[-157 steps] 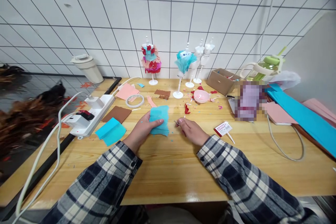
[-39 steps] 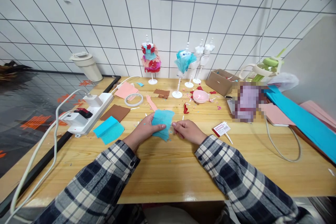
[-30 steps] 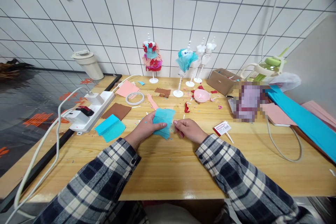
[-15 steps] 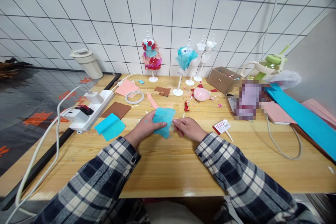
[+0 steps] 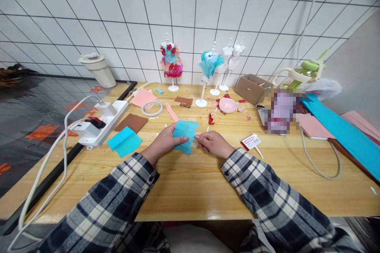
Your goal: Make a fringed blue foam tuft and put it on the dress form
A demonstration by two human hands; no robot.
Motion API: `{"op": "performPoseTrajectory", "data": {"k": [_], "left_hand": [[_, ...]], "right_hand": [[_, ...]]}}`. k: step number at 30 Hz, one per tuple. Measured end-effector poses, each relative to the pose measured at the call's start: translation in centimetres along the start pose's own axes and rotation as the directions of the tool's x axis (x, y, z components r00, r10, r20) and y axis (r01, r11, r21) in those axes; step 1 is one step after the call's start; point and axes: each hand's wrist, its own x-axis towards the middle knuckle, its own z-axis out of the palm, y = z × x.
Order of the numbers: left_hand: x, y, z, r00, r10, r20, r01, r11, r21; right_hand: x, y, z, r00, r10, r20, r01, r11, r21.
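My left hand (image 5: 164, 144) grips a crumpled piece of blue crepe paper (image 5: 185, 133) at mid-table, thumb on top. Just to its right, my right hand (image 5: 211, 143) is closed with fingertips pinched against the paper's right edge; anything thin inside that pinch is hidden. Both forearms in plaid sleeves rest on the wooden table (image 5: 190, 182). Behind the hands stand small white mannequin stands, one in a red and blue paper dress (image 5: 170, 60), one in a blue paper skirt (image 5: 208, 64), and two bare ones (image 5: 233, 57).
A folded blue sheet (image 5: 124, 141), brown sheet (image 5: 132, 122), tape roll (image 5: 152, 108) and white power strip (image 5: 97, 123) lie left. A pink bowl (image 5: 227, 105), cardboard box (image 5: 252, 89), small red-white packet (image 5: 251, 141), and long blue and pink paper rolls (image 5: 341, 128) sit right.
Since five seconds ago my right hand has come left from beside the paper to pinch its right edge. Over the last second both hands stay almost still.
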Motion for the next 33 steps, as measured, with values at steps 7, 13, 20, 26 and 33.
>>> {"op": "performPoseTrajectory", "data": {"k": [7,13,20,26,33], "left_hand": [[0.0,-0.2,-0.2,1.000,-0.008,0.005,0.009,0.999,-0.044],[-0.1,0.0,0.0,0.999,-0.009,-0.047,0.005,0.996,-0.086],[-0.1,0.3,0.3,0.974,0.001,-0.228,-0.053,0.974,-0.221],[0.0,0.9,0.2,0.927,0.188,-0.325,-0.212,0.976,-0.042],[-0.2,1.3,0.6,0.837,0.321,-0.444,-0.288,0.947,0.141]], "right_hand": [[-0.1,-0.3,0.0,1.000,0.015,-0.006,-0.014,1.000,0.014],[-0.1,-0.3,-0.1,0.999,0.029,-0.030,-0.030,0.999,-0.028],[0.0,-0.5,-0.2,0.993,-0.043,-0.110,0.032,0.994,-0.100],[0.0,-0.4,0.0,0.995,-0.036,-0.090,0.024,0.992,-0.126],[-0.2,-1.1,-0.4,0.983,-0.071,-0.170,0.056,0.994,-0.093]]}}
